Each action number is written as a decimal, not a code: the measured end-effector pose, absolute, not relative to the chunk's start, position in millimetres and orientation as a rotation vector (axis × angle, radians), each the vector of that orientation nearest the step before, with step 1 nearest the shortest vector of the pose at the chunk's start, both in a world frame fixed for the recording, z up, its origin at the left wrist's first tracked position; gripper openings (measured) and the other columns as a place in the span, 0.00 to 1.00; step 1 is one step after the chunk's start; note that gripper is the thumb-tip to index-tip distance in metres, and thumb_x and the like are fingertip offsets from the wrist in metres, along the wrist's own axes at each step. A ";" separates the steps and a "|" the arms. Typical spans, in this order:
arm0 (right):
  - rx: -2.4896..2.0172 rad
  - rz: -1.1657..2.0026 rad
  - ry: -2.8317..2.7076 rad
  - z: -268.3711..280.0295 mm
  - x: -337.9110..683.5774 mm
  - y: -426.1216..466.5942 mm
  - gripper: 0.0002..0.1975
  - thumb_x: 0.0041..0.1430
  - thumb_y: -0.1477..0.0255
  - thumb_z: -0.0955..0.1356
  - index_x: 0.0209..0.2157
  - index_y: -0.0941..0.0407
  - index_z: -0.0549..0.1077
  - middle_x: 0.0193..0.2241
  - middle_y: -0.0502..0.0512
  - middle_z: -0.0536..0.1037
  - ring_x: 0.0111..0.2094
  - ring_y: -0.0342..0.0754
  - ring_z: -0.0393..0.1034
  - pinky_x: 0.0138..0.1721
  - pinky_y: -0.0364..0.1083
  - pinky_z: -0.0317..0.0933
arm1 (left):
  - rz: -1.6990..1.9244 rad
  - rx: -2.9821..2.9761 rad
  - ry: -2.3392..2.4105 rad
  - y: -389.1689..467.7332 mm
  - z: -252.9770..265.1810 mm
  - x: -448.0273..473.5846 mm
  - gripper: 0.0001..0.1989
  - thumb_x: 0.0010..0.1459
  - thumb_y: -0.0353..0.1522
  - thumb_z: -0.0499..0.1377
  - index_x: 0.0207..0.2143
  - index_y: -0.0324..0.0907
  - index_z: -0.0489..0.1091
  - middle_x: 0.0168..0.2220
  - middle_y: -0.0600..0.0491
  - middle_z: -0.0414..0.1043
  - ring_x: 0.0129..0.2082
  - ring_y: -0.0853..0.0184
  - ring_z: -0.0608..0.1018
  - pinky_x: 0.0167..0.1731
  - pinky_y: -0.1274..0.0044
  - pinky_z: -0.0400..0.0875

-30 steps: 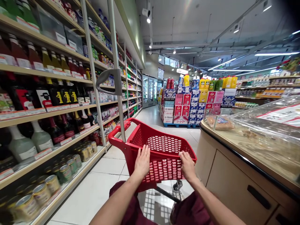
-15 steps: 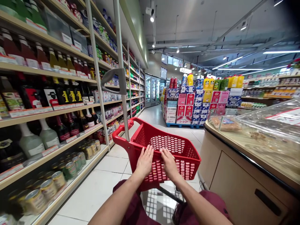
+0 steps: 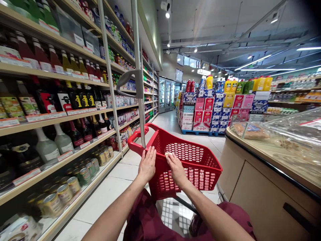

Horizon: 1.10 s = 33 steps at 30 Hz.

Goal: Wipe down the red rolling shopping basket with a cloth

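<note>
A red plastic shopping cart [image 3: 198, 167] with a perforated basket stands in front of me, seen from its side. My left hand [image 3: 147, 164] lies flat with fingers stretched on the basket's near side, close to the handle end. At the rim to its right, my right hand [image 3: 177, 170] has its fingers bent over the edge. A small pale piece [image 3: 168, 154], perhaps cloth or paper, shows at its fingertips; most of it is hidden. From the cart's handle end rises a grey metal pole [image 3: 140, 113] with a grey plastic grip [image 3: 130, 85].
Drink shelves [image 3: 57, 117] with bottles and cans line the left. A wooden counter [image 3: 265, 187] with clear covers stands close on the right. Further ahead are stacked drink cartons [image 3: 208, 113] on a blue pallet and glass-door fridges [image 3: 166, 93].
The view has swung slightly left, so the scene sits further right. My left hand has slid along the basket toward the handle end, away from the right hand. Pale material now shows at the right fingertips.
</note>
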State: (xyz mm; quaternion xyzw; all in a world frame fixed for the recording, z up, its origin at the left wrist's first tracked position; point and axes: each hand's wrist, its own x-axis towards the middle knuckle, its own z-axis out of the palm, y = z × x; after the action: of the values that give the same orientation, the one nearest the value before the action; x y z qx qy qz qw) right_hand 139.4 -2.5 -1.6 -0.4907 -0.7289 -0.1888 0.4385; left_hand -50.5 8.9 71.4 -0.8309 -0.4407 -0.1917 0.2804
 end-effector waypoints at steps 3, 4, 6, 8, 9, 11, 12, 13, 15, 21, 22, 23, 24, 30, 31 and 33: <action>-1.320 -0.475 -1.660 -9.2 151.8 -8.2 0.36 0.44 0.89 0.53 0.56 0.54 0.55 0.55 0.56 0.61 0.58 0.49 0.48 0.55 0.57 0.50 | -0.574 -2.166 -1.203 10.3 70.2 -73.3 0.36 0.43 0.22 0.46 0.58 0.32 0.45 0.60 0.46 0.45 0.61 0.62 0.44 0.57 0.63 0.43; -1.361 -0.468 -1.599 -10.2 150.2 -8.0 0.36 0.44 0.89 0.53 0.56 0.56 0.56 0.54 0.58 0.61 0.58 0.50 0.48 0.55 0.57 0.50 | -0.578 -2.167 -1.191 10.0 68.8 -78.3 0.37 0.43 0.21 0.46 0.59 0.33 0.44 0.60 0.46 0.45 0.61 0.63 0.45 0.57 0.64 0.45; -1.379 -0.431 -1.562 -5.6 131.6 -2.9 0.34 0.45 0.89 0.53 0.55 0.58 0.57 0.54 0.60 0.62 0.58 0.49 0.48 0.55 0.56 0.49 | -0.579 -2.180 -1.173 8.5 67.1 -84.3 0.36 0.43 0.21 0.46 0.58 0.34 0.44 0.60 0.47 0.46 0.60 0.64 0.46 0.56 0.64 0.46; -1.299 -0.388 -1.641 5.9 101.0 5.8 0.32 0.47 0.88 0.53 0.55 0.59 0.58 0.54 0.60 0.61 0.58 0.49 0.47 0.55 0.54 0.50 | -0.571 -2.202 -1.153 7.4 70.2 -88.4 0.35 0.44 0.22 0.46 0.58 0.34 0.46 0.60 0.47 0.46 0.60 0.64 0.46 0.57 0.64 0.45; -1.245 -0.376 -1.681 12.0 86.9 9.8 0.31 0.48 0.88 0.53 0.56 0.58 0.57 0.55 0.59 0.60 0.58 0.49 0.46 0.55 0.54 0.51 | -0.575 -2.198 -1.158 7.5 73.9 -91.1 0.34 0.45 0.23 0.46 0.58 0.34 0.47 0.60 0.47 0.46 0.60 0.64 0.46 0.57 0.64 0.44; -1.155 -0.369 -1.740 20.4 70.3 14.7 0.32 0.49 0.87 0.54 0.57 0.56 0.55 0.56 0.57 0.58 0.59 0.48 0.44 0.55 0.54 0.51 | -0.623 -2.125 -1.248 9.5 84.1 -99.2 0.33 0.46 0.25 0.46 0.58 0.34 0.47 0.60 0.46 0.45 0.61 0.62 0.45 0.57 0.62 0.41; -1.128 -0.373 -1.752 21.9 68.5 15.4 0.33 0.48 0.88 0.54 0.57 0.55 0.53 0.56 0.56 0.58 0.59 0.48 0.44 0.56 0.54 0.50 | -0.651 -2.069 -1.325 11.3 89.7 -104.5 0.33 0.46 0.26 0.47 0.58 0.32 0.47 0.60 0.45 0.45 0.61 0.61 0.45 0.57 0.60 0.40; -1.117 -0.377 -1.749 22.0 69.4 15.3 0.34 0.48 0.88 0.54 0.57 0.54 0.52 0.56 0.55 0.58 0.59 0.47 0.44 0.56 0.55 0.49 | -0.668 -2.021 -1.399 13.4 94.8 -109.9 0.34 0.45 0.26 0.47 0.57 0.31 0.48 0.60 0.44 0.44 0.60 0.60 0.45 0.56 0.59 0.40; -1.131 -0.379 -1.700 21.3 71.5 15.4 0.36 0.47 0.89 0.53 0.58 0.53 0.51 0.56 0.53 0.58 0.58 0.46 0.45 0.56 0.55 0.48 | -0.648 -1.994 -1.484 17.1 102.4 -119.3 0.34 0.43 0.26 0.47 0.57 0.30 0.49 0.60 0.43 0.45 0.60 0.59 0.47 0.56 0.57 0.40; -1.082 -0.328 -1.665 47.6 18.8 29.3 0.29 0.53 0.86 0.55 0.57 0.57 0.54 0.57 0.58 0.56 0.59 0.48 0.43 0.56 0.54 0.50 | -0.566 -2.053 -1.435 16.0 103.6 -123.8 0.34 0.43 0.27 0.47 0.56 0.32 0.50 0.60 0.44 0.47 0.60 0.61 0.48 0.56 0.57 0.38; -1.047 -0.341 -1.700 50.5 13.7 30.1 0.28 0.53 0.85 0.55 0.56 0.57 0.54 0.57 0.59 0.56 0.59 0.49 0.42 0.56 0.54 0.49 | -0.560 -2.062 -1.415 15.1 102.4 -123.2 0.34 0.43 0.27 0.47 0.56 0.32 0.50 0.59 0.44 0.47 0.60 0.61 0.48 0.56 0.57 0.38; -1.008 -0.358 -1.742 50.7 13.9 29.2 0.28 0.54 0.85 0.55 0.56 0.57 0.54 0.57 0.59 0.55 0.59 0.48 0.41 0.56 0.54 0.49 | -0.559 -2.068 -1.400 14.5 101.1 -123.0 0.33 0.44 0.27 0.47 0.56 0.32 0.50 0.59 0.44 0.47 0.60 0.61 0.47 0.56 0.57 0.38; -0.971 -0.373 -1.789 48.3 19.3 26.7 0.27 0.55 0.85 0.55 0.57 0.57 0.53 0.58 0.59 0.54 0.59 0.48 0.41 0.56 0.54 0.48 | -0.561 -2.070 -1.392 14.3 99.8 -123.1 0.33 0.44 0.27 0.47 0.56 0.32 0.50 0.59 0.44 0.47 0.60 0.61 0.47 0.56 0.57 0.38; -0.903 -0.422 -1.844 68.9 67.7 14.6 0.28 0.57 0.83 0.52 0.58 0.50 0.47 0.58 0.52 0.55 0.58 0.45 0.47 0.56 0.50 0.52 | -0.608 -2.062 -1.393 20.2 103.6 -125.4 0.34 0.44 0.27 0.48 0.56 0.33 0.50 0.59 0.44 0.48 0.60 0.60 0.48 0.56 0.58 0.40; -0.898 -0.438 -1.803 91.8 63.9 19.1 0.28 0.57 0.83 0.52 0.58 0.51 0.47 0.58 0.52 0.55 0.58 0.45 0.47 0.55 0.49 0.53 | -0.630 -2.051 -1.399 22.5 107.5 -125.0 0.34 0.44 0.27 0.48 0.57 0.33 0.49 0.59 0.44 0.48 0.60 0.59 0.47 0.56 0.58 0.40; -0.833 -0.535 -1.761 148.9 48.3 33.2 0.28 0.57 0.82 0.53 0.58 0.52 0.48 0.59 0.52 0.52 0.59 0.46 0.42 0.57 0.51 0.48 | -0.683 -2.026 -1.416 27.5 117.8 -123.5 0.34 0.44 0.26 0.48 0.57 0.32 0.48 0.60 0.43 0.46 0.60 0.60 0.47 0.56 0.58 0.38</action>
State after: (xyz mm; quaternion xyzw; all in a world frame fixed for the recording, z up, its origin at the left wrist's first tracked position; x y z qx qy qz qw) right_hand 48.3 33.2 148.9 -0.3494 -0.7382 -0.2241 0.5317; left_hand -123.5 27.5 117.8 -0.7573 -0.5294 -0.2554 0.2845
